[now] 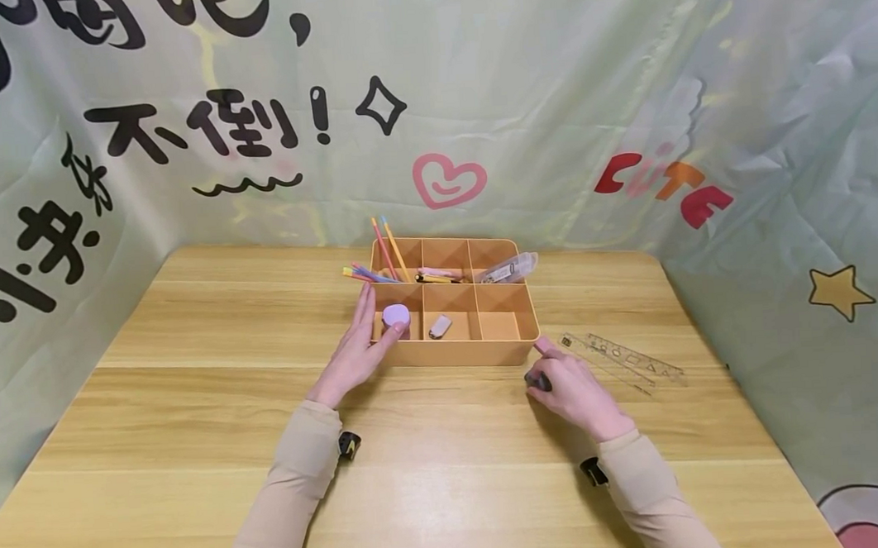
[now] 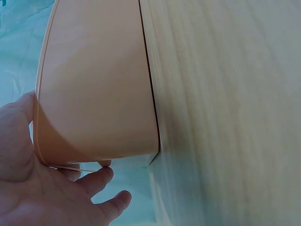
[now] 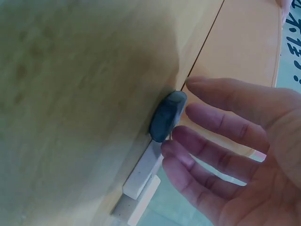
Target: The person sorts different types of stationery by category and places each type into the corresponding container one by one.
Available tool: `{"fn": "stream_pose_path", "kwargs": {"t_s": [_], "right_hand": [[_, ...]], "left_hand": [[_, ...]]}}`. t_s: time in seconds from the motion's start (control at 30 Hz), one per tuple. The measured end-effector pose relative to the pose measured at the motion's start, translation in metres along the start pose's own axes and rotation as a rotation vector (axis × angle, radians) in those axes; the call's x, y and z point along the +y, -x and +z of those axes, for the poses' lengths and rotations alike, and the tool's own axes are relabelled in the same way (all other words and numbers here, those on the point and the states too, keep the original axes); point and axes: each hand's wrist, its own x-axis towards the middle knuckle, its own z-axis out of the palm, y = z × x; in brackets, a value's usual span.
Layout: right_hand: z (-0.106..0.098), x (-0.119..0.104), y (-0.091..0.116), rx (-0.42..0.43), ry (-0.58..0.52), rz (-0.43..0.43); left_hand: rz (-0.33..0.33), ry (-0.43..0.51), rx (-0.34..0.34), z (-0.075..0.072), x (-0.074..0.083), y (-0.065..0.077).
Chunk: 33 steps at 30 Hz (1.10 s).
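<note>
An orange six-compartment box (image 1: 458, 352) stands at the table's far middle. My left hand (image 1: 357, 349) lies flat against its left wall, fingers straight, thumb beside a round lilac thing (image 1: 396, 316) in the front left compartment. The left wrist view shows that hand (image 2: 47, 188) spread open beside the box wall (image 2: 94, 94). My right hand (image 1: 575, 387) rests at the box's front right corner, index finger touching the box. Its relaxed fingers (image 3: 221, 122) touch a small dark grey oval thing (image 3: 167, 117) lying on the table (image 1: 537, 380).
Coloured pencils (image 1: 386, 256) and a clear packet (image 1: 509, 269) fill the rear compartments; a small pale thing (image 1: 439, 327) lies in the front middle one. Clear rulers (image 1: 622, 355) lie right of the box. A white block (image 3: 141, 176) sits near the grey thing. Printed cloth walls surround the table.
</note>
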Motion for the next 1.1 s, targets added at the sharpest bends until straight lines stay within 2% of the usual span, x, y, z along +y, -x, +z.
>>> {"fn": "stream_pose_path", "kwargs": {"t_s": [0.6, 1.1], "right_hand": [[0.0044, 0.0015, -0.0042, 0.004, 0.021, 0.04], [0.0031, 0.0035, -0.0026, 0.023, -0.074, 0.081]], "left_hand": [[0.003, -0.003, 0.004, -0.0004, 0.0004, -0.0002], [-0.009, 0.004, 0.003, -0.0002, 0.0018, 0.0001]]}}
